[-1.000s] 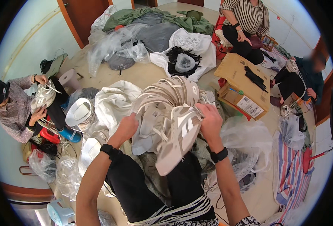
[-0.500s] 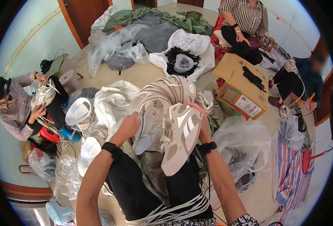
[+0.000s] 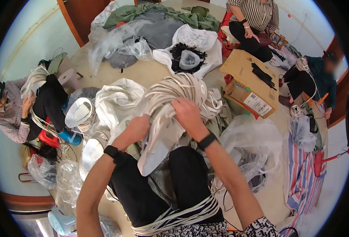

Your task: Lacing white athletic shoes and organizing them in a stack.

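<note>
Between my knees rises a curved stack of beige shoe uppers (image 3: pixel 178 87), nested one in another. A pale shoe upper (image 3: pixel 158 148) with a grey-white inside hangs tilted from the near end of the stack, above my lap. My left hand (image 3: pixel 137 129) is closed on its left edge. On the other side, my right hand (image 3: pixel 188 116) has its fingers curled over the upper part of the same piece, against the stack; its fingertips are partly hidden. Several off-white laces (image 3: pixel 178 217) lie across my thighs.
More stacked shoe uppers (image 3: pixel 79 112) and a white sack (image 3: pixel 119 98) are at left. A cardboard box (image 3: pixel 249 75) with black strips on top stands at right, behind clear plastic bags (image 3: pixel 253 138). Other people sit around the room, one at left handling a shoe upper (image 3: pixel 34 81).
The shoe upper with white side stripes has swung from my right side to between my hands, its side no longer facing up. My right hand has moved left, onto the stack's near end.
</note>
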Tool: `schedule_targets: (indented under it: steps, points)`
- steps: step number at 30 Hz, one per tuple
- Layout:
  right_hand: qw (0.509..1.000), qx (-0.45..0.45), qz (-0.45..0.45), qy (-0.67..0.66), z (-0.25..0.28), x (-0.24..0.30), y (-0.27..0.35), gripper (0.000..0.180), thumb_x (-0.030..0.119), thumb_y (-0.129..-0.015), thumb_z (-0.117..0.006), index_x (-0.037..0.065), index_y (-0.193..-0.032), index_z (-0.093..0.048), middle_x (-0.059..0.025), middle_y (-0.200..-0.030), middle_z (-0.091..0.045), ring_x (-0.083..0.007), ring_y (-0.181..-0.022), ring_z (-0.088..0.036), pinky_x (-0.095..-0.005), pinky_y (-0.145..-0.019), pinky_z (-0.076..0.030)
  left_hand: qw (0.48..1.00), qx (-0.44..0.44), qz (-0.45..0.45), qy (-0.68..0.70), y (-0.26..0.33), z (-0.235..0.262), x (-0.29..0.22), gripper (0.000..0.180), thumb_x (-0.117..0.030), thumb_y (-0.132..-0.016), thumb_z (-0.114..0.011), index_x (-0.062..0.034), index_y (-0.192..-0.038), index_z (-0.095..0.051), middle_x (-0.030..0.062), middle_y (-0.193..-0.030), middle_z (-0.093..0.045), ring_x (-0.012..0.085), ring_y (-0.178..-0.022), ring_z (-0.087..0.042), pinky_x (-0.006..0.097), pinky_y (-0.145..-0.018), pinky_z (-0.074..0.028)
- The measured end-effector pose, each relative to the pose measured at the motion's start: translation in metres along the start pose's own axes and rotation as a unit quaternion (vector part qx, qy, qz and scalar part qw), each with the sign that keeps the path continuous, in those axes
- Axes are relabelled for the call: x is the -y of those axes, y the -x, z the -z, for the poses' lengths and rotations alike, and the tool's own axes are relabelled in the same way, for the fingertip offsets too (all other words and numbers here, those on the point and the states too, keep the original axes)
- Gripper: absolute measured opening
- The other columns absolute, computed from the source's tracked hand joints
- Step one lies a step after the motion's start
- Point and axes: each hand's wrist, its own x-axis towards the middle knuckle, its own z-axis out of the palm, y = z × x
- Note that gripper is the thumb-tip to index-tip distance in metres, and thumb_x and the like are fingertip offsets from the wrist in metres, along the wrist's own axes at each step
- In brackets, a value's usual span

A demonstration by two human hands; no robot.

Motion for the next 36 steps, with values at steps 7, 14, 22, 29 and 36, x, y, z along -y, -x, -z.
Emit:
schedule_targets:
  steps: [7,14,22,29,36]
  points:
    - [0.994,0.043,-0.044,0.085,-0.046,0.007,-0.051,0.006,0.007,-0.072,-0.051,0.007,-0.075,-0.057,-0.0094,-0.078,-0.057,-0.0247,-0.077,-0.058,-0.0359,-0.06,-0.048,0.922,-0.142,0.075,0.353,0.006,0.018,0.034,0.052,-0.037,-0.088,-0.048,0.0061,-0.117,-0.043,0.024,-0.094,-0.061,0.0346,-0.078,-0.061,0.041,-0.066,-0.047]
    - [0.985,-0.005,-0.012,-0.174,-0.008,-0.016,0.002,0.021,0.001,-0.062,-0.062,0.003,-0.083,-0.06,-0.0104,-0.087,-0.059,-0.029,-0.081,-0.055,-0.0379,-0.073,-0.046,0.964,-0.094,0.147,0.199,-0.008,0.043,0.023,0.062,-0.037,-0.082,-0.059,-0.0017,-0.128,-0.036,0.0185,-0.115,-0.055,0.025,-0.089,-0.06,0.035,-0.073,-0.048]
    - [0.935,0.25,0.247,0.038,-0.039,-0.046,0.104,0.008,0.016,-0.065,-0.056,0.01,-0.066,-0.061,-0.0011,-0.073,-0.055,-0.0179,-0.084,-0.048,-0.0342,-0.076,-0.035,0.942,-0.211,-0.088,-0.244,-0.018,0.028,0.031,0.045,-0.002,-0.075,-0.05,-0.0022,-0.119,-0.041,0.0112,-0.088,-0.058,0.0242,-0.072,-0.06,0.034,-0.053,-0.048]
    - [0.974,0.09,0.1,-0.181,-0.055,-0.04,0.087,0.004,0.013,-0.063,-0.057,0.012,-0.067,-0.058,0.0002,-0.072,-0.055,-0.0193,-0.084,-0.05,-0.0336,-0.071,-0.037,0.908,-0.261,-0.101,-0.311,-0.013,0.046,0.0,0.04,-0.005,-0.072,-0.055,0.0008,-0.111,-0.049,0.012,-0.086,-0.053,0.0283,-0.087,-0.052,0.038,-0.075,-0.044]
    - [0.98,0.015,-0.194,-0.031,0.0,-0.164,0.069,0.035,0.007,-0.063,-0.062,0.008,-0.098,-0.06,-0.0074,-0.094,-0.059,-0.0261,-0.094,-0.052,-0.0379,-0.081,-0.04,0.994,0.091,0.007,0.058,-0.006,-0.056,-0.07,0.034,-0.024,-0.077,-0.064,0.0009,-0.098,-0.054,0.0193,-0.089,-0.059,0.0379,-0.083,-0.056,0.045,-0.075,-0.045]
